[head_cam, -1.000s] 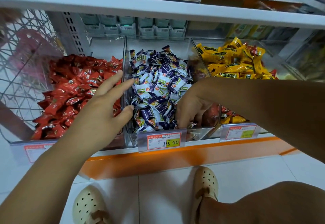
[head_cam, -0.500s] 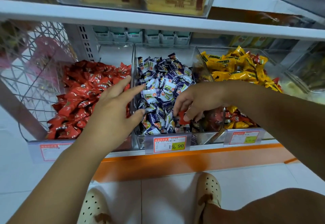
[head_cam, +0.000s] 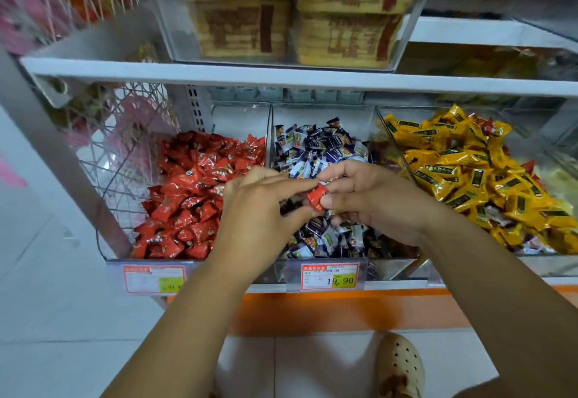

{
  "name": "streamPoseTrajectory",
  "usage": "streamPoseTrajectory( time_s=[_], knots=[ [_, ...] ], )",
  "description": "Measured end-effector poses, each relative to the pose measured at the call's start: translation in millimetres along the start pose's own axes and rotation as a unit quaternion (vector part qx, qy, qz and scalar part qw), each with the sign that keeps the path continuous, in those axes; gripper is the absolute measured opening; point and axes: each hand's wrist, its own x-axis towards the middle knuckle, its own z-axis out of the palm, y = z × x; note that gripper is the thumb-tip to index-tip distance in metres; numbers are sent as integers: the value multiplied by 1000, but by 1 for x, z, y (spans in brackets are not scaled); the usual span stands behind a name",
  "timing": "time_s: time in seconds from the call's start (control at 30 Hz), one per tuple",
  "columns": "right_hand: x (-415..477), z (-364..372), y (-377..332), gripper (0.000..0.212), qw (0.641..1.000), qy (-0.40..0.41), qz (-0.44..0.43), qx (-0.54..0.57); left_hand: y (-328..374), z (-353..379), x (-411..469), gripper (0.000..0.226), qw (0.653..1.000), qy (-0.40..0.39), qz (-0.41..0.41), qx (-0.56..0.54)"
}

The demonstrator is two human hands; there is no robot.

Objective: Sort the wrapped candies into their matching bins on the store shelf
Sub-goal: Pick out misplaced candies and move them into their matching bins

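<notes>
Red candy sits pinched between the thumb and fingertips of our right hand, above the middle bin of purple-and-white sweets near the shelf's front edge. Our left hand reaches its fingers to the wrapper; we cannot tell whether it grips. A fumbled handover could drop it into this wrong pile, short of the red bin at the shelf's left end.

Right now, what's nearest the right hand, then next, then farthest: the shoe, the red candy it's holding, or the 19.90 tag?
1. The red candy, pinched in the right hand.
2. The 19.90 tag, below on the shelf edge.
3. The shoe, on the floor.
</notes>
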Motion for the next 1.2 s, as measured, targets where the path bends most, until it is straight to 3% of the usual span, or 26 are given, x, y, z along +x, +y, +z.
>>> streamPoseTrajectory(
  time_s=[0.17,0.37,0.47,0.57,0.63,0.7,0.8,0.9,1.0,1.2],
  knots=[
    [7,3,-7,30,999,-25,-10,-23,-4,-9,0,50,1000,-8,-4,-10],
    [16,6,-9,34,996,-80,8,-29,-12,-13,-1,29,1000,13,10,-3],
    [15,-2,-13,28,993,-39,2,-110,-12,-26,3,19,998,46,-29,7],
    [12,-21,-20,15,922,8,5,-387,-36,-47,5,20,988,73,-117,72],
    [9,-30,-18,10,881,-7,13,-473,-57,-58,4,32,968,70,-180,160],
    [7,-26,-12,7,881,1,-19,-472,-63,-61,1,42,962,64,-189,186],
    [15,6,5,11,899,-63,-90,-424,-40,-49,1,47,986,-7,-154,69],
    [30,37,26,25,831,-113,-109,-534,-24,-25,-6,62,990,-95,-103,28],
    [35,36,28,34,764,-129,-33,-631,-24,-22,-6,68,984,-128,-118,21],
    [34,-4,13,34,739,-53,26,-671,-28,-28,-4,71,980,-153,-128,16]
  ],
)
